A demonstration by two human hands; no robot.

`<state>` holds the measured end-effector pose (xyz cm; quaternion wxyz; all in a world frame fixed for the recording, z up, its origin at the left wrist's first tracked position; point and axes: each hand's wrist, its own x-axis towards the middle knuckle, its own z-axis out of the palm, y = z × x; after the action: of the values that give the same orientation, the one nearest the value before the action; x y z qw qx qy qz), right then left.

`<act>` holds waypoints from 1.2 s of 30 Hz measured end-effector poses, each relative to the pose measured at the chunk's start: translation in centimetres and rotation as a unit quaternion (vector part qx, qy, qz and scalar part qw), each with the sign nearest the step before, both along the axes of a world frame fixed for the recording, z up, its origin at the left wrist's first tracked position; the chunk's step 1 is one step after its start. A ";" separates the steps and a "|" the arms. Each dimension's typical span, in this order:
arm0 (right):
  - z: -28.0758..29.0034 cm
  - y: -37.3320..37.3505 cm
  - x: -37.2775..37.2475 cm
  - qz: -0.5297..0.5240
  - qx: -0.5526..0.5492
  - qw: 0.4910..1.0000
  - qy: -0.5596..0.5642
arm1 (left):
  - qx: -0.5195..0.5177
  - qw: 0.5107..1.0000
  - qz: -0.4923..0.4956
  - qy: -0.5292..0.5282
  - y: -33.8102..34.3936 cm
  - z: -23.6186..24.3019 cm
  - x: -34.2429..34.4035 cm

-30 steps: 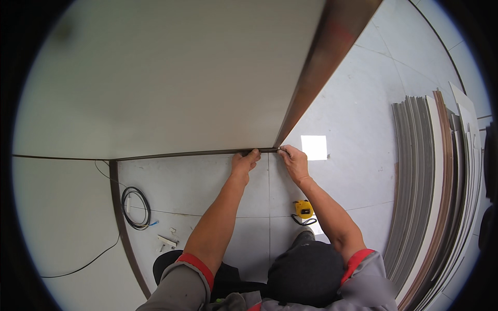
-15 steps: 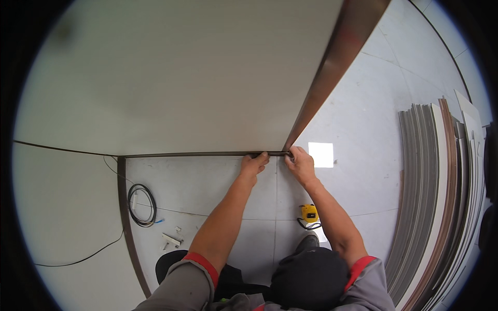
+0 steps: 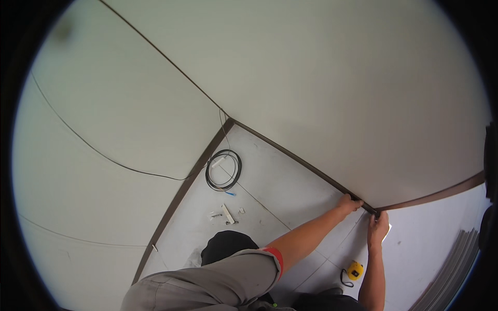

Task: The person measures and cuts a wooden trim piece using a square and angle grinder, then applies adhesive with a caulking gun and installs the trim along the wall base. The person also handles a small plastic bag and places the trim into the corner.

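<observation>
My left hand (image 3: 348,206) is closed on the dark trim strip (image 3: 302,161) along the bottom edge of the large pale panel (image 3: 342,88). Just right of it, my right hand (image 3: 377,229) has its fingers curled at the strip's corner end, where a brown edge profile (image 3: 446,192) runs off rightward. The fingertips of both hands are partly hidden. A yellow tape measure (image 3: 355,270) with a black strap lies on the tiled floor beside my right forearm.
A second pale panel (image 3: 88,181) stands on the left with a thin wire across it. A coiled black cable (image 3: 223,170), small white fittings (image 3: 227,214) and a black item (image 3: 225,243) lie on the floor. Stacked long boards (image 3: 448,277) lie at the lower right.
My view has swung left, so the panel, hands and floor items appear shifted rightward and the left-hand panel shows more. Both hands remain at the strip by the corner.
</observation>
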<state>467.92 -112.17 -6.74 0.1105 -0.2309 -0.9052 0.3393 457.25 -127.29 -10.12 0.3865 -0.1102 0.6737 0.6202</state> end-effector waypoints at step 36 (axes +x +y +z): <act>2.1 -0.1 -5.0 0.338 0.272 0.896 -0.098 | -0.547 0.708 -0.243 0.373 -41.3 1.5 -8.2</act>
<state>462.94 -112.31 -4.64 -0.0414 0.0957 -0.9919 0.0722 449.06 -168.54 -8.63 0.1129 0.1061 0.9878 0.0180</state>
